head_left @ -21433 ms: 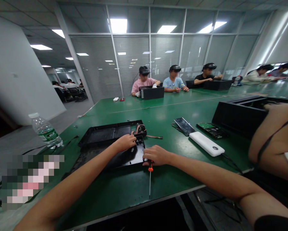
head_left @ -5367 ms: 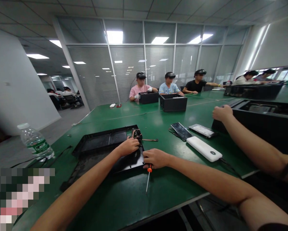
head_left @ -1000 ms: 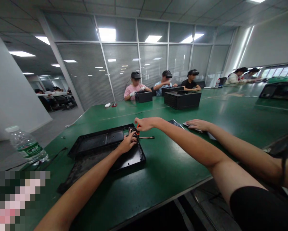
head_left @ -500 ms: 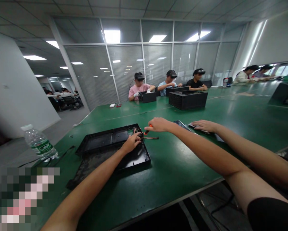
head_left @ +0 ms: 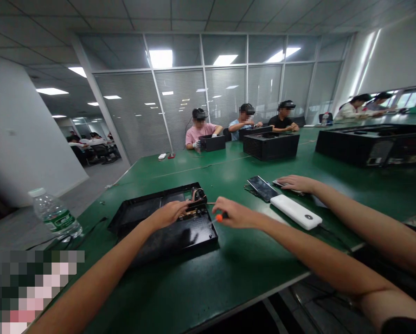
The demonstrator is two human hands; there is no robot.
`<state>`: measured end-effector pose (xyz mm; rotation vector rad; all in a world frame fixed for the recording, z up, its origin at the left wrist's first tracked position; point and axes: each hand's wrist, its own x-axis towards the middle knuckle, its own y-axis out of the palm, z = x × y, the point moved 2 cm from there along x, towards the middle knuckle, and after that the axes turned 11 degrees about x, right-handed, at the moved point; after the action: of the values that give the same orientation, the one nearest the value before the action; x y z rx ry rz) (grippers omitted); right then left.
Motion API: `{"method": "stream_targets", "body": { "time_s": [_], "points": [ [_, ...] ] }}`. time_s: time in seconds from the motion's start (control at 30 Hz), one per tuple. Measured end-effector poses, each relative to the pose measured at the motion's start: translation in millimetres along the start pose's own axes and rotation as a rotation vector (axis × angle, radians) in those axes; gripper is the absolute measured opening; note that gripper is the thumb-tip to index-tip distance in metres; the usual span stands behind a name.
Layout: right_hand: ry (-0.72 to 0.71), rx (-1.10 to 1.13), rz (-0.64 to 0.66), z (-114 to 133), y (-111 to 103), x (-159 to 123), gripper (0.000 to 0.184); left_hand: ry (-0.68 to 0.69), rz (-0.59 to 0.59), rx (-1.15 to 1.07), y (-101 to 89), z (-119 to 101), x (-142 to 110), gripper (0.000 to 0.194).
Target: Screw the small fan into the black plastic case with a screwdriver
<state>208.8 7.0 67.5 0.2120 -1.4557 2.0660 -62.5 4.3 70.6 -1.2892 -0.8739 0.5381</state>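
Observation:
A black computer case (head_left: 152, 239) lies flat before me, with a thin raised frame along its far side. My left hand (head_left: 169, 214) reaches over it, fingertips pinching the left end of a small dark part (head_left: 198, 202) with wires (head_left: 198, 192) beside it. Below that part shows a strip of circuit board (head_left: 194, 213) with gold-coloured pieces. My right hand (head_left: 237, 214) is closed round an orange-and-black screwdriver (head_left: 222, 217) near the case's right edge. Its shaft points left towards the case; whether the tip touches is unclear.
A white power bank (head_left: 294, 211) and a dark phone (head_left: 262, 188) lie to the right, near another person's hand (head_left: 294, 183). A water bottle (head_left: 56, 215) stands at the left. Black cases (head_left: 270, 146) and seated people are farther back.
My left hand has shifted left, exposing the circuit board strip. My right hand has come down nearer me with the screwdriver. The power bank is now uncovered by my arm.

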Motion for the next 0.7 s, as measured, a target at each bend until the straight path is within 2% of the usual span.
{"method": "stream_targets", "body": {
  "time_s": [0.07,0.13,0.2,0.27,0.37,0.47,0.57,0.7],
  "points": [
    [-0.043,-0.191,0.134,13,30,1,0.027,-0.088,-0.029,0.06,-4.0,24,-1,0.04],
    [-0.089,-0.332,0.251,23,50,-3,0.029,-0.156,0.003,0.108,0.7,48,-3,0.041],
    [-0.165,-0.407,0.328,30,58,-14,0.024,-0.172,0.118,0.124,12.8,66,-7,0.036],
    [-0.241,-0.426,0.357,35,58,-29,0.021,-0.149,0.199,0.13,25.1,75,-11,0.029],
    [-0.257,-0.43,0.329,37,52,-52,0.02,-0.099,0.179,0.178,30.7,75,-13,0.026],
    [-0.201,-0.452,0.288,29,48,-57,0.017,-0.086,0.155,0.233,17.3,71,-11,0.025],
    [-0.171,-0.483,0.299,10,47,-36,0.018,-0.08,0.122,0.267,-9.0,62,-13,0.026],
    [-0.123,-0.529,0.336,-21,41,16,0.017,-0.003,0.111,0.315,-43.4,32,-32,0.03]
  ]
}}
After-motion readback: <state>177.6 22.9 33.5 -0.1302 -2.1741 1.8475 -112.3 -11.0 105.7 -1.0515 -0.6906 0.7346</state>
